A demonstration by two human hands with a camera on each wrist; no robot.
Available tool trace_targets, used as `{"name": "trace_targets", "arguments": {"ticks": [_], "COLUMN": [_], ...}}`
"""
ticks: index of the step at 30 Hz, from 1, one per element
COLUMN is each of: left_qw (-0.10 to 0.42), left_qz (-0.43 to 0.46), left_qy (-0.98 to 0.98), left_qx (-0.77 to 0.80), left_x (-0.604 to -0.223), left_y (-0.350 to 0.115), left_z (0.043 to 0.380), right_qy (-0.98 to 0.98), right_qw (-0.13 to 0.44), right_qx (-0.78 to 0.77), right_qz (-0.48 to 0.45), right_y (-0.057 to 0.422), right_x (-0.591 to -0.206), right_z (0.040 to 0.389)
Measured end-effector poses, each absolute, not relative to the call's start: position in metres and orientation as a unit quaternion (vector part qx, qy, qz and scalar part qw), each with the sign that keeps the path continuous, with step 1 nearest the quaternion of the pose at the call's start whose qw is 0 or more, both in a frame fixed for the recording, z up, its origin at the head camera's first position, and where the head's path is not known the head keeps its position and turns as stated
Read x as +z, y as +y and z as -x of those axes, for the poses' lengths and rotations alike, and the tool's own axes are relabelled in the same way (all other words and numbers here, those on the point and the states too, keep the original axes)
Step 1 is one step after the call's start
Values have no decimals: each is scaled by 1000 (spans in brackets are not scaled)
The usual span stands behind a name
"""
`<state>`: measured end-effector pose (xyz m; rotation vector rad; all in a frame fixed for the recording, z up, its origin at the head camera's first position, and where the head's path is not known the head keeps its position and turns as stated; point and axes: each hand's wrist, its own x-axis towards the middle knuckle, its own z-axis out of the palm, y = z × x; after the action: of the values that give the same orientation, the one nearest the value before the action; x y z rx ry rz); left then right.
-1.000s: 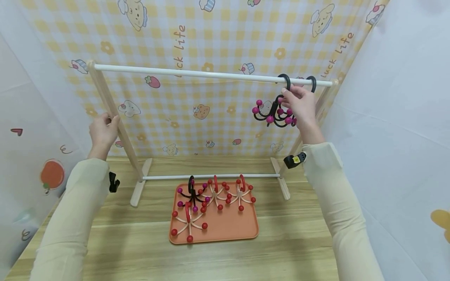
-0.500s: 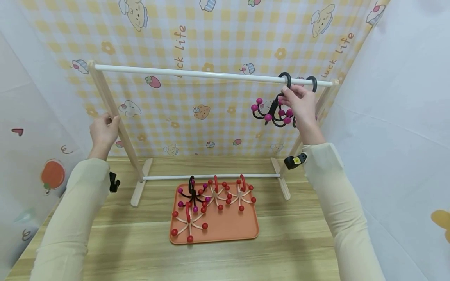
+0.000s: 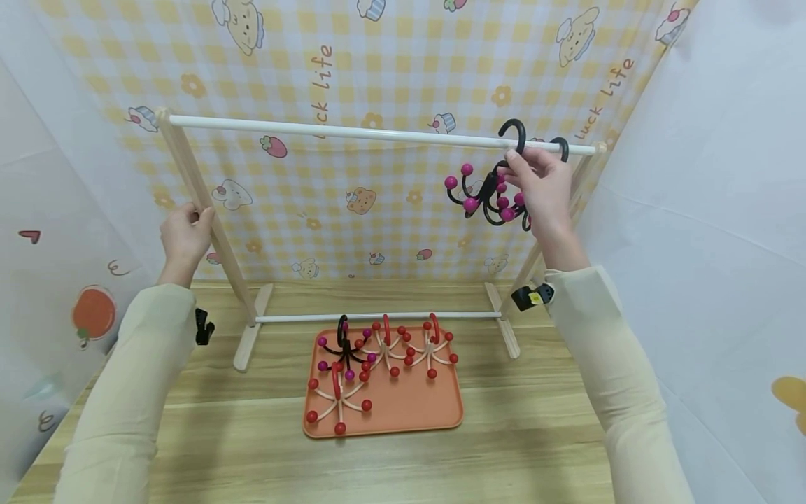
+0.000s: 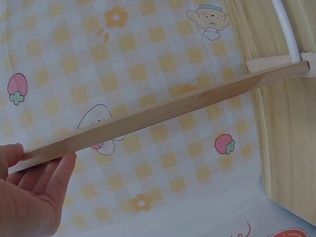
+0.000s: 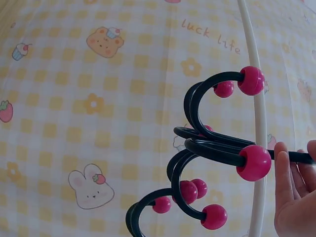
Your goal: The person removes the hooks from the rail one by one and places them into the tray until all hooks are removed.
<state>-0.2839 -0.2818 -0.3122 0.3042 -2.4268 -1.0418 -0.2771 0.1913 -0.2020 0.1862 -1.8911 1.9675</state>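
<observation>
A black multi-arm hook hanger with magenta ball tips [image 3: 488,187] is pinched by my right hand [image 3: 543,185] near its stem. Its open hook shows raised above the white rail [image 3: 352,133] of the rack, its tip higher than the rail. In the right wrist view the hanger's curved arms [image 5: 217,148] fan out beside the rail. Behind my right hand, a second black hanger [image 3: 562,148] hangs from the rail, mostly hidden. My left hand [image 3: 185,234] grips the rack's left wooden post [image 3: 189,164]; the left wrist view shows thumb and fingers around that post [image 4: 148,116].
An orange tray [image 3: 415,406] lies on the wooden table [image 3: 504,420], before the lower white bar [image 3: 378,317]. On it are one black hanger [image 3: 346,348] and several pale hangers with red hooks and balls [image 3: 340,399]. A checked cloth [image 3: 390,70] stands behind the rack.
My right hand has lifted the held hanger slightly, so its hook rises from over the rail to above it, and its ball arms swing left and up. My left hand keeps still.
</observation>
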Motion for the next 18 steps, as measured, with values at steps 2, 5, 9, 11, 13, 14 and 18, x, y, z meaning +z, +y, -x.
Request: {"name": "trace_targets", "arguments": {"ticks": [2,5,9,11,13,14,18], "left_qw": [239,239,240,242,242,242,242], "left_qz": [-113,-113,-111,-109,-107,-106,-102], "left_qy": [-888,-888,-888,-887,-888,-888,-887], "left_qx": [-376,-376,-377,-377,-377,-377,-379], "left_x": [-312,-312,-312,-312,-313,-313,-313], "left_y": [-282,-282,-283,-283,-284,-284,-284], "left_z": [284,283,284,285,286,286,286], "right_qy": [-683,-689,-695,-698,-701,-701,-713], "right_qw": [200,198,201,202,199,196,188], "right_qx": [699,692,683,679,676,677,667], "right_qz": [-74,-83,-98,-107,-110,-111,-108], "right_y": [190,187,185,183,182,182,179], "right_x": [-204,-207,-214,-218,-221,-223,-232], "right_z": [273,268,264,262,260,259,255]}}
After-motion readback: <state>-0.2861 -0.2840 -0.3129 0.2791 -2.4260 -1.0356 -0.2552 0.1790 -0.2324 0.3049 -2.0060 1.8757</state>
